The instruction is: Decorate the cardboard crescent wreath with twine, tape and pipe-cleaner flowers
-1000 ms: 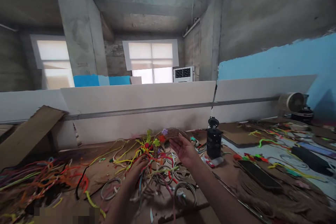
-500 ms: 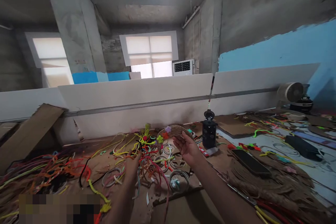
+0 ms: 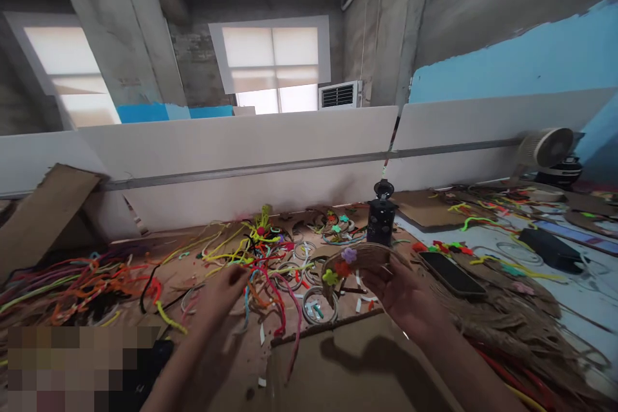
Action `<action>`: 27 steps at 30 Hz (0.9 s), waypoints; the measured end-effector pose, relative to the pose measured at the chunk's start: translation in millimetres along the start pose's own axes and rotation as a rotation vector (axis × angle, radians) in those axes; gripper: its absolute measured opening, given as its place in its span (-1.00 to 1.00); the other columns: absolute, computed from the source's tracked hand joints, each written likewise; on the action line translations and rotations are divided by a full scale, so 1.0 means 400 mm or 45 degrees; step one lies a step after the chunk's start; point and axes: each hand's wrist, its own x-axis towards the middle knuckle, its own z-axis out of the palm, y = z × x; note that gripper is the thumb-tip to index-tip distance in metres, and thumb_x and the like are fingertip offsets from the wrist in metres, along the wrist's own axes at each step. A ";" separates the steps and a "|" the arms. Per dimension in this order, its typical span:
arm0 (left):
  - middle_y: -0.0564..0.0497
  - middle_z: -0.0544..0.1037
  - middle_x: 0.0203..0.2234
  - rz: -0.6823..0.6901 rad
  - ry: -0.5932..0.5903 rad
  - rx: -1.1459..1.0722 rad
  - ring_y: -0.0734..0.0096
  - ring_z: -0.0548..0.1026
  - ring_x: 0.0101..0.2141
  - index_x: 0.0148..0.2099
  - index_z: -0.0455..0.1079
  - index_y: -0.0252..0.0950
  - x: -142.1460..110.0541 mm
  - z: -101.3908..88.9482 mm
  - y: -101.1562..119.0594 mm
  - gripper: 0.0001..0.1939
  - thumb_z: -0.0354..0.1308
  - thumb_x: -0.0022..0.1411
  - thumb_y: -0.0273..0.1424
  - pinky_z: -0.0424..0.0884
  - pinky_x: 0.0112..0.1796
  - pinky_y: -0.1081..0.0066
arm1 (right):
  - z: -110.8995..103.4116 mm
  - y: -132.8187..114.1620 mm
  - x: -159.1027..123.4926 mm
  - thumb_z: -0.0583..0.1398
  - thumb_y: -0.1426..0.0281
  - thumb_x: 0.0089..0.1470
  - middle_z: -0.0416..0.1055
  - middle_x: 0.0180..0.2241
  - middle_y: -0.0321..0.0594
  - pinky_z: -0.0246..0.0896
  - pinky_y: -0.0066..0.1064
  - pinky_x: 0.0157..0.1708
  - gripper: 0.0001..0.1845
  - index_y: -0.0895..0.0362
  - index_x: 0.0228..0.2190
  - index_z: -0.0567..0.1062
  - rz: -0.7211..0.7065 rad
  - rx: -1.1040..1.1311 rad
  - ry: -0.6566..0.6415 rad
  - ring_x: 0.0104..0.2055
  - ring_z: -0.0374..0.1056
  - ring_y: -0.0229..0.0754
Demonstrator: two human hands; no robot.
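My right hand (image 3: 405,296) grips a curved brown twine-wrapped band (image 3: 374,253) by its right side, thumb up and fingers behind it. Three small fuzzy flowers, one purple (image 3: 349,255), one orange (image 3: 342,269) and one yellow-green (image 3: 330,277), sit along its left part. Over the left edge of a tangle of coloured pipe cleaners (image 3: 275,293) is my left hand (image 3: 224,293), its fingers curled together; whether something thin is between them is hidden. Under the band lie pale rings (image 3: 320,306) and small white scraps.
A black open-lidded bottle (image 3: 381,222) stands behind the band. To the right lie a phone (image 3: 452,273), a black case (image 3: 550,250) and brown twine. A cardboard sheet (image 3: 357,360) is in front; more pipe cleaners (image 3: 120,296) spread at left. A fan (image 3: 550,147) stands far right.
My right hand has brought the flowered band nearer and to the right, out from the back of the pile. My left hand has shifted left. The view has tipped down.
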 end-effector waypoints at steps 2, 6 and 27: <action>-0.05 0.65 -0.06 0.151 -0.164 -0.073 0.10 0.55 -0.03 -0.05 0.58 -0.12 -0.055 0.063 0.048 -0.62 0.14 0.20 -0.09 0.38 -0.01 0.31 | -0.025 0.000 -0.029 0.50 0.29 -0.21 0.69 -0.29 -0.16 0.48 -0.21 -0.15 -0.62 0.05 -0.27 0.65 0.007 0.047 0.065 -0.27 0.59 -0.01; 0.01 0.50 0.18 0.527 -0.617 -0.020 0.01 0.34 0.23 0.02 0.57 0.04 -0.134 0.168 0.088 -0.63 0.24 0.15 -0.28 0.16 0.23 0.10 | -0.078 0.032 -0.089 0.53 0.30 -0.25 0.68 -0.31 -0.20 0.49 -0.21 -0.14 -0.63 0.04 -0.31 0.66 0.064 0.095 0.160 -0.28 0.59 -0.03; -0.04 0.63 -0.02 0.223 -0.315 -0.273 0.05 0.52 -0.01 0.21 0.43 -0.01 -0.276 0.148 0.086 -0.53 0.16 0.27 -0.14 0.38 0.04 0.18 | -0.075 0.199 -0.258 0.48 0.23 -0.12 0.68 -0.27 -0.18 0.51 -0.16 -0.10 -0.73 0.03 -0.34 0.64 0.254 -0.017 0.170 -0.15 0.60 0.04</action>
